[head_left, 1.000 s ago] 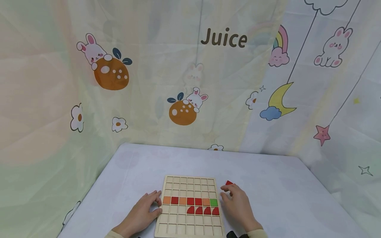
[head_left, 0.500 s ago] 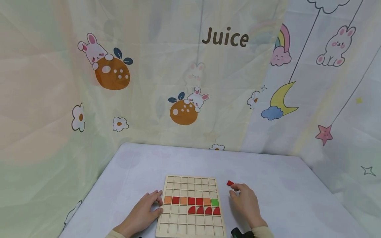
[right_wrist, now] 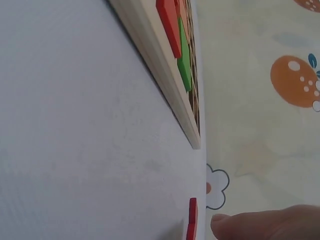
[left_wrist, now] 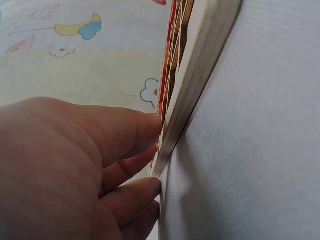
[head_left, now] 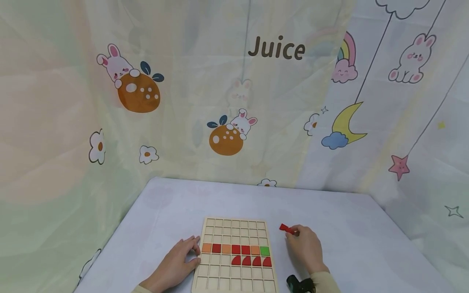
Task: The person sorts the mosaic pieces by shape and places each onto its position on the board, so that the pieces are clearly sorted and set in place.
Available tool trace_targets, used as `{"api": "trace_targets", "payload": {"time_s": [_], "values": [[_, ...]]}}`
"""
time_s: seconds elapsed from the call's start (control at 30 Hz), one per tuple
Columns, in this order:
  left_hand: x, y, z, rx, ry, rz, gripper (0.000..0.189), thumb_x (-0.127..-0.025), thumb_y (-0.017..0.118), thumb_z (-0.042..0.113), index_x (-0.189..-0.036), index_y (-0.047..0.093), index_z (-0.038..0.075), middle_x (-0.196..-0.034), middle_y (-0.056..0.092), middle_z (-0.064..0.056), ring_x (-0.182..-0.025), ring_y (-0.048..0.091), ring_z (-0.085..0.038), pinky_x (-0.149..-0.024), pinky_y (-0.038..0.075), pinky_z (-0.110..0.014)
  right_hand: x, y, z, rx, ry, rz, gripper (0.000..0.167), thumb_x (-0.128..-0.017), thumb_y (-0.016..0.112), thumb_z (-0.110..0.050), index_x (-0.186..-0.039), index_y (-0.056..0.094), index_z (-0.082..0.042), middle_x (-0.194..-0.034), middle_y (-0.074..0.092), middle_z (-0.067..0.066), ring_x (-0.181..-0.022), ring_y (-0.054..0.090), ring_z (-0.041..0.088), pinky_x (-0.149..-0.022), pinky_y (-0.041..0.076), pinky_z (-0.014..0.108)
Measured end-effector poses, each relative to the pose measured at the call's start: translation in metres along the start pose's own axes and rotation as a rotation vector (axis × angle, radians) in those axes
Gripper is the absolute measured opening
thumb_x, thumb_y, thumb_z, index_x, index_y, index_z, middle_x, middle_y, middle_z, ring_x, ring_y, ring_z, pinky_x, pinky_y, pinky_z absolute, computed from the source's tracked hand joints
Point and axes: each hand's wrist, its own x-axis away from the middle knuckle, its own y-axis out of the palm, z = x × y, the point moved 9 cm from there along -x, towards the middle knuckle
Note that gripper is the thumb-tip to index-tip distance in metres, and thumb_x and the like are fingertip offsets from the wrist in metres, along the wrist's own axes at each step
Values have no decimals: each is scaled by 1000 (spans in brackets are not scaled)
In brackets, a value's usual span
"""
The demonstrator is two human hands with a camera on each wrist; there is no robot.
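Note:
A light wooden grid board [head_left: 219, 281] lies on the table, with a row of orange, red and green square tiles [head_left: 265, 250] and below it several red rounded tiles [head_left: 236, 260] in its cells. My left hand [head_left: 176, 260] rests at the board's left edge; in the left wrist view the thumb [left_wrist: 135, 131] and fingers touch that edge. Right of the board, my right hand [head_left: 305, 247] pinches a small red tile [head_left: 289, 230] at its fingertips. Another red bit [head_left: 283, 226] shows just left of it. In the right wrist view one fingertip shows beside a red tile [right_wrist: 192, 217].
A pale cloth covers the table [head_left: 351, 232]. Behind it hangs a printed curtain [head_left: 176, 122] with rabbits and fruit. A dark device [head_left: 300, 283] sits at the right wrist. The board's raised wooden rim [right_wrist: 160, 70] runs between the two hands.
My right hand has moved right, away from the board's edge, and its fingers have closed at the red tile. More red shows by the fingertips. The left hand stays at the board.

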Motion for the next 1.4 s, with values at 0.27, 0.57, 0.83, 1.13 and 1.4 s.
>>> {"api": "trace_targets", "payload": {"time_s": [0.27, 0.57, 0.83, 1.13, 1.4], "values": [[1, 0, 2, 8, 10, -4, 19, -86, 72, 16, -86, 54, 23, -142, 52, -16, -138, 39, -37, -118, 17, -59, -6, 8, 5, 32, -16, -32, 42, -84, 72, -22, -117, 64, 3, -86, 62, 12, -72, 53, 22, -60, 51, 39], [4, 1, 5, 21, 18, -9, 19, -86, 73, 17, -87, 54, 22, -142, 52, -16, -138, 39, -39, -117, 17, -60, -6, 13, 5, 50, -40, -40, 37, -83, 72, -20, -112, 67, 2, -82, 58, 10, -68, 50, 21, -53, 43, 32], [4, 0, 4, 16, 16, -6, 19, -86, 72, 16, -86, 54, 22, -142, 52, -17, -138, 39, -39, -117, 18, -59, -7, 16, 5, 47, -35, -32, 32, -82, 73, -19, -109, 69, -2, -83, 58, 11, -69, 50, 22, -54, 44, 33], [3, -1, 6, 20, 38, 6, 19, -86, 73, 17, -87, 55, 21, -142, 52, -17, -137, 40, -39, -117, 18, -60, -7, 15, 4, 27, -32, -1, 25, -81, 75, -17, -101, 71, -3, -83, 57, 10, -70, 50, 21, -55, 43, 33], [2, 0, 5, 22, 28, -2, 19, -86, 73, 17, -86, 55, 21, -142, 52, -18, -137, 39, -40, -117, 18, -61, -4, 12, 6, 2, -14, 17, 27, -83, 72, -10, -108, 69, 0, -88, 60, 11, -76, 53, 24, -66, 51, 42]]}}
